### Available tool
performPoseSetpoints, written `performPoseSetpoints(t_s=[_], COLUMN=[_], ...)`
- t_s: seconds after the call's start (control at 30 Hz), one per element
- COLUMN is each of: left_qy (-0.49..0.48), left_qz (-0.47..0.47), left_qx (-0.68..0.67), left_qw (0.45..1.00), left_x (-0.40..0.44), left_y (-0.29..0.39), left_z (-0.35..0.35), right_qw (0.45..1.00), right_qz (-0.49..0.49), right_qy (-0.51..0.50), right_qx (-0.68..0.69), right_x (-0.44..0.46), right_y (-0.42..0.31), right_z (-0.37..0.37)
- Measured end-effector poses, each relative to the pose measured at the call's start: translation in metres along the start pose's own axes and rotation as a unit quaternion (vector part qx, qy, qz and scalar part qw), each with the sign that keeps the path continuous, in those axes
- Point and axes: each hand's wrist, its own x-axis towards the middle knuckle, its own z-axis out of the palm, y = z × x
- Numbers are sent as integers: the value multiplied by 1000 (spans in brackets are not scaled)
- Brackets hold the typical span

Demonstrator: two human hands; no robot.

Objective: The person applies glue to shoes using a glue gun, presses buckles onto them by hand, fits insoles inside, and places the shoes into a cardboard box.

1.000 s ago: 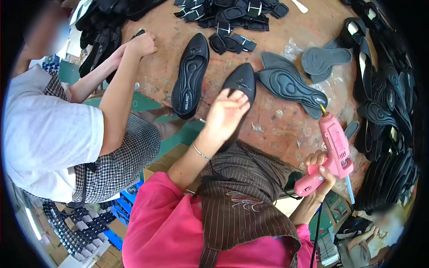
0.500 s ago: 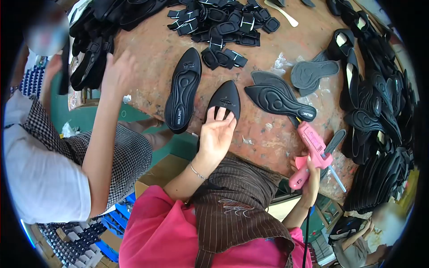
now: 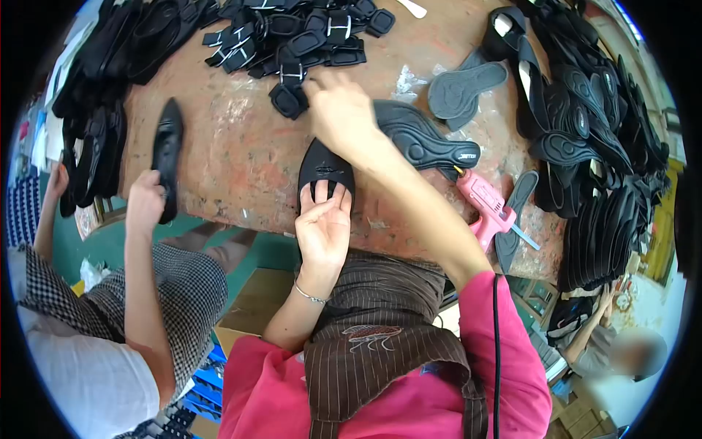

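Observation:
My left hand [image 3: 324,233] is palm up, its fingers tucked into the opening of a black pointed shoe [image 3: 322,162] and holding it at the table's near edge. Across the table, my right hand [image 3: 342,113] is over the near side of a pile of black buckle straps [image 3: 300,36]. Its fingertips are at a loose buckle strap [image 3: 287,101], bent and partly hidden, so their grip is unclear. A pink glue gun [image 3: 485,199] lies to the right, its nozzle by a black insole [image 3: 431,146] that my right forearm partly covers.
At the left, a co-worker's hand [image 3: 147,199] grips another black shoe [image 3: 169,146]. Grey insoles [image 3: 468,88] lie on the worn table [image 3: 219,139]. Stacked black shoes and insoles [image 3: 585,132] line the right side; more shoes [image 3: 95,146] sit at the left.
My right hand has let go of the glue gun, now on the table, and moved left and away to the buckle straps. The co-worker has picked up the shoe that lay beside mine.

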Motion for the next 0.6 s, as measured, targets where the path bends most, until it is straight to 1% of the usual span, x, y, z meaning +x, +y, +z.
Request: performPoseSetpoints(t_s=[0.03, 0.07, 0.17, 0.2, 0.27, 0.3, 0.33, 0.37, 0.4, 0.43, 0.47, 0.5, 0.53, 0.6], left_qy=[-11, -21, -11, 4, 2, 4, 2, -4, -16, -32, -35, -24, -34, -58], left_qz=[-4, -8, -9, -4, -16, -16, -18, -17, -23, -31, -37, -42, -36, -32], left_qx=[-7, -13, -19, -11, -8, -6, -12, -13, -14, -14, -8, -28, -31, -35], left_qw=[1000, 1000, 1000, 1000, 1000, 1000, 1000, 1000, 999, 999, 999, 998, 998, 997], left_x=[1, 3, 1, 1, 2, 2, 4, 3, 4, 5, 6, 8, 8, 10], left_y=[0, 1, 1, 1, 2, 4, 4, 4, 5, 7, 8, 7, 7, 6], left_z=[-2, -3, 3, 2, 5, 5, 1, 3, 1, 0, -1, -6, -4, -7], right_qw=[999, 997, 997, 999, 998, 991, 981, 975, 973, 957, 945, 942, 904, 959], right_qz=[2, -14, -23, -15, -7, 29, 42, 63, 83, 160, 222, 237, 334, 264], right_qy=[-19, -12, -51, -26, 27, 39, 76, 81, 68, 22, -46, -20, -59, -22], right_qx=[-35, -69, -46, -12, 61, 122, 172, 199, 202, 242, 235, 238, 260, 99], right_x=[7, 13, 20, 17, 16, 9, -4, -24, -48, -74, -101, -133, -161, -182], right_y=[-1, -4, -8, -7, -5, -11, -12, -14, -15, -18, -15, -7, -3, 1], right_z=[17, 21, 17, 12, -4, -32, -54, -74, -95, -108, -117, -102, -94, -89])
